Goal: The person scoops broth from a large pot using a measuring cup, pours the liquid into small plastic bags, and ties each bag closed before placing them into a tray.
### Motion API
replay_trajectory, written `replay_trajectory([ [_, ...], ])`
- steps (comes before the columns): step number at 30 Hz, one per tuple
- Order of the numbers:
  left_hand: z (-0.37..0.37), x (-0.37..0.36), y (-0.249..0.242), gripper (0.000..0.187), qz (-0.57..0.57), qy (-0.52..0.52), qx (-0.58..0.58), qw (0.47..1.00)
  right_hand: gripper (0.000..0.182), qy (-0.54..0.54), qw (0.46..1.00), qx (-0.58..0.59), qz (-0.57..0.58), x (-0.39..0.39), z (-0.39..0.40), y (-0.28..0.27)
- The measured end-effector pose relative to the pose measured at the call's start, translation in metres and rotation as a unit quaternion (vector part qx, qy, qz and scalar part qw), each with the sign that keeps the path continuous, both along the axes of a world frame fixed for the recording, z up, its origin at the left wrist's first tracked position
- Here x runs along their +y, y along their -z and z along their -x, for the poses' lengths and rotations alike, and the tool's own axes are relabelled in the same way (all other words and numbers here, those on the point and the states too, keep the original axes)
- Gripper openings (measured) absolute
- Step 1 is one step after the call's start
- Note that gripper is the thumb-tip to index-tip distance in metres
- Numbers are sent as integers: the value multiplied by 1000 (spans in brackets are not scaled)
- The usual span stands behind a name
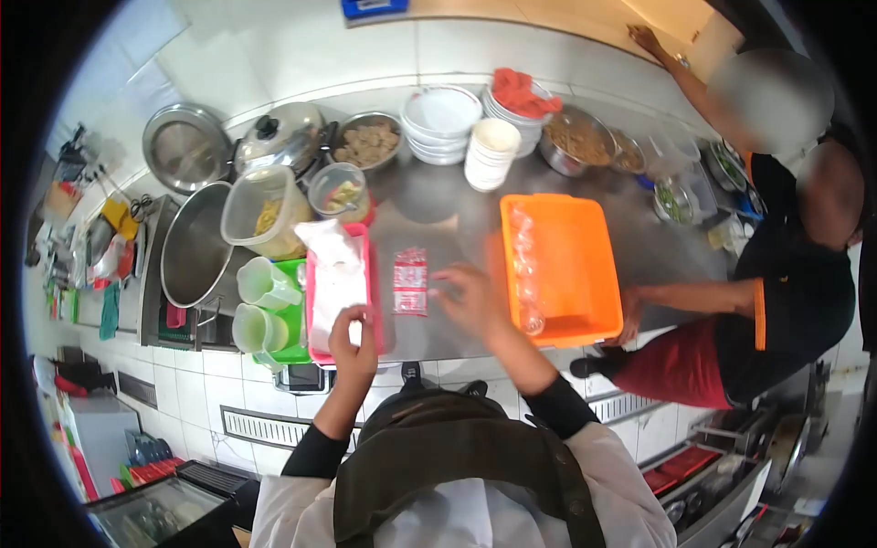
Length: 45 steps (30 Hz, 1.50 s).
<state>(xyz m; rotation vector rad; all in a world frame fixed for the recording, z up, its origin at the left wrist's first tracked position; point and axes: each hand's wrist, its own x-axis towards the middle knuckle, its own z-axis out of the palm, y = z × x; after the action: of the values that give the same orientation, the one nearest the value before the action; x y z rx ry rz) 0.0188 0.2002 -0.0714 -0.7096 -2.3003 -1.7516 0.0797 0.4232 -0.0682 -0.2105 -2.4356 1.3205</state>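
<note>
Your left hand (352,336) is raised over the near end of the narrow pink plastic tray (369,274), fingers curled and pinching a small white piece. Your right hand (470,297) hovers blurred over the steel counter (438,215), fingers loosely spread, holding nothing, just right of one red-and-white sachet (410,280). One orange plastic tub (557,265) sits to its right, at the counter's front edge. Bare steel lies between sachet and tub.

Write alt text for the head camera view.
A person's left hand rests on white bags in a pink tray, while the right hand hovers blurred beside a red sachet strip on a steel counter. An orange tub sits right; a co-worker leans nearby.
</note>
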Motion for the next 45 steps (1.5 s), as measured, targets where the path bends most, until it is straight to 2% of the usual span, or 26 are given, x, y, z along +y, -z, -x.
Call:
replay_trajectory([
  [2, -19, -27, 10, 11, 0, -13, -60, 998, 29, -20, 999, 30, -22, -19, 58, 79],
  [5, -42, -49, 15, 15, 34, 30, -78, 996, 29, 161, 970, 9, -182, -34, 106, 123],
  [7, -46, -53, 25, 18, 36, 92, -85, 992, 25, 87, 979, -45, -177, -26, 120, 135],
  [8, -47, -54, 12, 20, 31, 137, -140, 980, 21, 51, 984, -48, -162, -19, 128, 149],
  [9, -46, -60, 19, 21, 62, 162, -166, 971, 17, 14, 988, -52, -148, -13, 136, 160],
  [10, -43, -68, 22, 28, 82, 191, -182, 961, 11, 1, 994, -56, -93, -12, 137, 157],
  [11, -40, -73, 23, 38, 100, 225, -199, 949, 14, -7, 997, -63, -39, -13, 134, 149],
  [14, -29, -60, 15, 68, 99, 160, -77, 979, 14, -18, 998, -37, 53, -23, 102, 108],
  [17, -18, -19, 6, 95, 129, 82, 7, 988, 8, -21, 992, -29, 119, -52, 48, 21],
  [20, -4, 25, 11, 87, 134, 40, 93, 986, 7, -7, 985, -41, 165, -65, -3, -40],
  [23, 5, 53, 18, 72, 70, 198, 124, 970, 6, 47, 979, -12, 197, -61, -46, -74],
  [24, -2, 63, 9, 60, 31, 182, 137, 973, 8, 68, 978, -2, 195, -58, -59, -91],
  [25, -8, 71, 4, 60, 22, 202, 150, 968, 11, 87, 977, 8, 194, -53, -72, -100],
  [26, -12, 77, 0, 59, 14, 220, 165, 961, 19, 89, 987, 15, 129, -44, -85, -100],
  [29, -25, 91, -21, 57, 8, 283, 193, 939, 20, 66, 998, 13, -16, -34, -112, -119],
  [30, -30, 94, -28, 56, 9, 303, 200, 932, 23, 65, 998, -18, 10, -38, -119, -126],
  [34, -39, 101, -43, 54, 33, 316, 243, 917, 19, 108, 990, -82, -49, -42, -125, -136],
  [37, -33, 101, -52, 54, 53, 298, 262, 917, 16, 114, 981, -34, 153, -34, -117, -108],
  [40, -23, 94, -59, 53, 77, 273, 260, 923, 18, 142, 965, 13, 221, -34, -103, -104],
  [45, -6, 84, -43, 54, 99, 189, 216, 953, 9, 132, 971, 66, 188, -19, -90, -104],
])
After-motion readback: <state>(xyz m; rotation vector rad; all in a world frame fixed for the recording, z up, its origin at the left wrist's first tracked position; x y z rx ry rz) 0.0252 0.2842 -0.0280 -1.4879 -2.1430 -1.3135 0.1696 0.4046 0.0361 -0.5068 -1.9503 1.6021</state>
